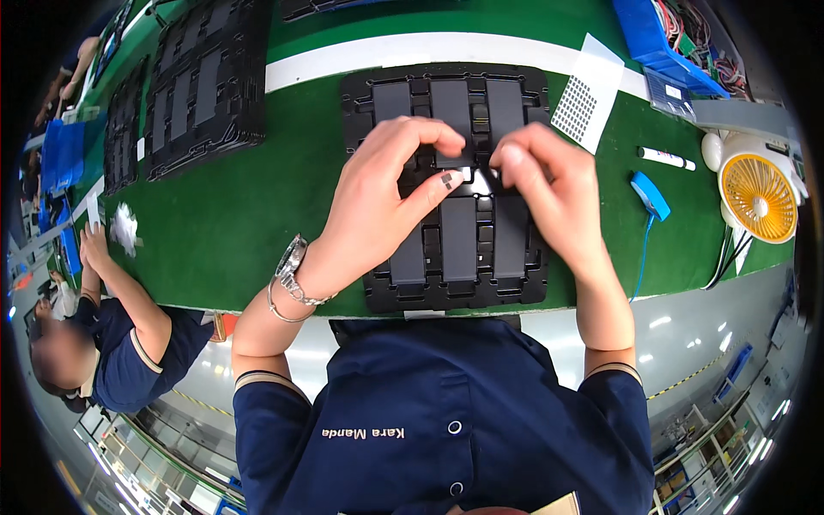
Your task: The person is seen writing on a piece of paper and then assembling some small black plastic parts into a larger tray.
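A black moulded tray [429, 296] lies in front of me, with flat dark-grey rectangular pieces [459, 240] set in its compartments in two rows. Over its left middle, my left hand [382, 184] is curved, thumb and index finger apart. Small dark squares [447, 180] sit on that thumb's tip. My right hand [554, 184] hovers over the tray's right side, its fingers curled with thumb and index finger brought together; what they hold, if anything, is too small to make out. Between the hands, a shiny spot shows at the tray's centre.
A white sheet of small black squares [588, 99] lies right of the tray. Beyond are a marker [667, 159], a blue wrist-strap-like band [650, 196] with a cord, a yellow-and-white fan [760, 199] and a blue bin [665, 47]. Stacked black trays [206, 94] stand left. A co-worker [137, 343] sits left.
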The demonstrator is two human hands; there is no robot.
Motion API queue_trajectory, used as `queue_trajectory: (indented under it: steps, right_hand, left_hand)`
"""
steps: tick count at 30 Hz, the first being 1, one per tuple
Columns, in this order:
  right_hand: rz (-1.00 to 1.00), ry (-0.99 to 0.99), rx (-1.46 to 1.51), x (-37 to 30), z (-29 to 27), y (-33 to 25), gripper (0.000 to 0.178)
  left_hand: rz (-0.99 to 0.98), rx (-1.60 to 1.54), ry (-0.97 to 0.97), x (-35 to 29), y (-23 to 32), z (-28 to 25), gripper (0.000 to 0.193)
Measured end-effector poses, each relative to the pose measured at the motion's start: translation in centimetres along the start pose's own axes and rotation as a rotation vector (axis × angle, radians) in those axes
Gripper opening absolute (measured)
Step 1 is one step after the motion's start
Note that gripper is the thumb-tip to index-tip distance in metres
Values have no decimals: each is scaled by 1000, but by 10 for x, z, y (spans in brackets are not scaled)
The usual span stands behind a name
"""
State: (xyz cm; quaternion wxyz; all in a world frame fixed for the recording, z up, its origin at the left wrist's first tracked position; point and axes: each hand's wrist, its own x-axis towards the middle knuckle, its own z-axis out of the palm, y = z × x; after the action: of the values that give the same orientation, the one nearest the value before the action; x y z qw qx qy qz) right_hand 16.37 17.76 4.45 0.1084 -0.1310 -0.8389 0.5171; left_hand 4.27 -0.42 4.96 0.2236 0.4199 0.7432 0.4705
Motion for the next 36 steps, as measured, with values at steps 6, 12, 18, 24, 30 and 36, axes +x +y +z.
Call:
queue_trajectory:
  steps: [6,12,18,24,30,36]
  right_hand:
    - [-131,-112,65,-15,19,-22,11]
    - [-200,-84,-16,-17,20,-19,10]
    - [-239,-116,-108,-16,18,-17,14]
    - [-354,-79,-230,-16,18,-16,15]
    - [-281,-58,-6,-16,17,-15,15]
    - [124,-164,233,-15,28,-6,26]
  left_hand:
    - [-129,-285,-36,-10,7,0,12]
    - [19,-1,19,-11,12,0,18]
    - [259,263,15,-5,13,-5,24]
    - [111,185,-63,-9,17,-6,23]
    - [-53,348,-114,-42,12,-16,28]
    - [43,621,-247,-84,10,-9,49]
